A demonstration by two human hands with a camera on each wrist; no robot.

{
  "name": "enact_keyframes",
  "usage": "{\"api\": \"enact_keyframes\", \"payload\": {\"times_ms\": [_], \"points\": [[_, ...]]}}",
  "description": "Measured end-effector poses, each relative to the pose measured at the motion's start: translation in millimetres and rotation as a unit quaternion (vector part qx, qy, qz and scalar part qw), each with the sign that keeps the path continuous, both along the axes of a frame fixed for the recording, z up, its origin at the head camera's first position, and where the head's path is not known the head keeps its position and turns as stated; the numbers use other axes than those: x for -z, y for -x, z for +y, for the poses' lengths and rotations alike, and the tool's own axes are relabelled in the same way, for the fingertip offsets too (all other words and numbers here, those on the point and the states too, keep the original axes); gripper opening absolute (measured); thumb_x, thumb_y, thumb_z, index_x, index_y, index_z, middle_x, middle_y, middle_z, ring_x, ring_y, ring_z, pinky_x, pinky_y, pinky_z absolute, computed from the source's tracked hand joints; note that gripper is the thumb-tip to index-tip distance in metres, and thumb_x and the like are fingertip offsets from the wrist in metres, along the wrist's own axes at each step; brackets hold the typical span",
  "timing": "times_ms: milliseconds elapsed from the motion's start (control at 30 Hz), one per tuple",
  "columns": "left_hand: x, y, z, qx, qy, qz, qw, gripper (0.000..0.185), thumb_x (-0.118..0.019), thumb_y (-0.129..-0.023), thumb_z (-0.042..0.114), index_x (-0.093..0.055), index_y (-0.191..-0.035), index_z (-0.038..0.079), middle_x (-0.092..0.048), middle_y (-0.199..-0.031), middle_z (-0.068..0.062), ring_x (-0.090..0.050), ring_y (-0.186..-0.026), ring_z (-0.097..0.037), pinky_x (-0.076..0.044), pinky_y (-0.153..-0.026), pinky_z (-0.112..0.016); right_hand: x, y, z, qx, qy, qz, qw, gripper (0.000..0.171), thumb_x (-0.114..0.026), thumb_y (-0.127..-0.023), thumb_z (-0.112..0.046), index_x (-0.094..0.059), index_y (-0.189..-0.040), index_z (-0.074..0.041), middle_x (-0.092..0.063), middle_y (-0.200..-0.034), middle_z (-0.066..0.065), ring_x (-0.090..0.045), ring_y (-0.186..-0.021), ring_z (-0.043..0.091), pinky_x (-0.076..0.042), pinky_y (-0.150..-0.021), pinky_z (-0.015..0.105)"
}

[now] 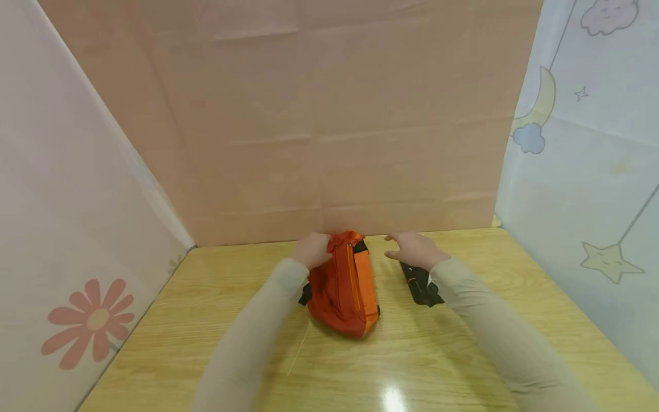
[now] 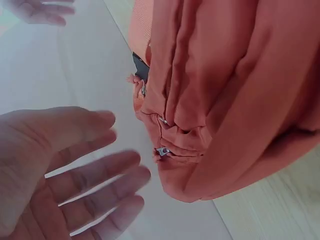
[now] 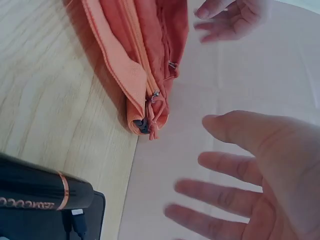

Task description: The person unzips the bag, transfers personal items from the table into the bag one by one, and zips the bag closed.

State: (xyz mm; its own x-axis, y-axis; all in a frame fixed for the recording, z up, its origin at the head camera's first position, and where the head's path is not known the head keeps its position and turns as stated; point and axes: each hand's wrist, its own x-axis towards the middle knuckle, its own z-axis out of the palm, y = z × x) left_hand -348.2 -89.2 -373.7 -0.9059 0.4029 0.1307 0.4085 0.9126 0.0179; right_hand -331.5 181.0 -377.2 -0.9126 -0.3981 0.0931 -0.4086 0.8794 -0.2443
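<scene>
An orange-red fabric waist bag (image 1: pixel 337 289) with zippers and a brighter orange strap stands on the wooden table. My left hand (image 1: pixel 312 250) is at the bag's upper left side; in the left wrist view its fingers (image 2: pixel 117 187) are spread beside the metal zipper pulls (image 2: pixel 162 151), holding nothing. To the bag's right, my right hand (image 1: pixel 416 250) is held apart from it, with loosely spread, bare fingers. Under that hand lie dark items (image 1: pixel 421 289), partly hidden by it. The right wrist view shows them as a black cylinder (image 3: pixel 45 186) with a copper band, a flat black object (image 3: pixel 99 215) and a cable plug (image 3: pixel 77 220).
A plain pinkish cloth (image 1: pixel 319 126) hangs behind the table's far edge. Light cloth walls stand at both sides, the left one with a flower print (image 1: pixel 98 320), the right with stars and clouds. A black buckle strap (image 1: pixel 306 294) sticks out left of the bag.
</scene>
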Motion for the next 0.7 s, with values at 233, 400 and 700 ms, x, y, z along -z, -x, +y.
{"api": "enact_keyframes", "payload": {"times_ms": [233, 400, 700], "points": [[-10.0, 3.2, 10, 0.016, -0.050, -0.068, 0.9963, 0.013, -0.066, -0.088, 0.013, -0.074, -0.078, 0.016, -0.069, -0.081, 0.004, -0.055, -0.066, -0.010, -0.047, -0.062, -0.027, -5.1, 0.8, 5, -0.004, 0.046, -0.054, 0.997, 0.035, -0.058, -0.097, -0.029, -0.063, -0.122, -0.007, -0.067, -0.112, 0.014, -0.064, -0.101, 0.030, -0.051, -0.084, 0.049], [-6.1, 4.7, 26, 0.002, -0.123, -0.167, 0.9782, 0.009, -0.067, -0.088, 0.009, -0.076, -0.091, 0.010, -0.071, -0.092, 0.000, -0.059, -0.073, -0.014, -0.050, -0.065, -0.028, -1.8, -2.0, 6, 0.004, 0.058, -0.060, 0.997, 0.032, -0.057, -0.097, -0.029, -0.065, -0.119, -0.007, -0.068, -0.109, 0.012, -0.064, -0.100, 0.029, -0.050, -0.085, 0.049], [11.7, 8.5, 49, -0.051, -0.106, -0.189, 0.9749, 0.010, -0.067, -0.088, 0.011, -0.074, -0.096, 0.013, -0.069, -0.098, 0.001, -0.052, -0.070, -0.012, -0.044, -0.062, -0.025, 5.3, -2.9, 7, 0.020, 0.068, -0.069, 0.995, 0.029, -0.057, -0.097, -0.029, -0.066, -0.115, -0.009, -0.068, -0.105, 0.010, -0.064, -0.097, 0.027, -0.051, -0.084, 0.048]]}}
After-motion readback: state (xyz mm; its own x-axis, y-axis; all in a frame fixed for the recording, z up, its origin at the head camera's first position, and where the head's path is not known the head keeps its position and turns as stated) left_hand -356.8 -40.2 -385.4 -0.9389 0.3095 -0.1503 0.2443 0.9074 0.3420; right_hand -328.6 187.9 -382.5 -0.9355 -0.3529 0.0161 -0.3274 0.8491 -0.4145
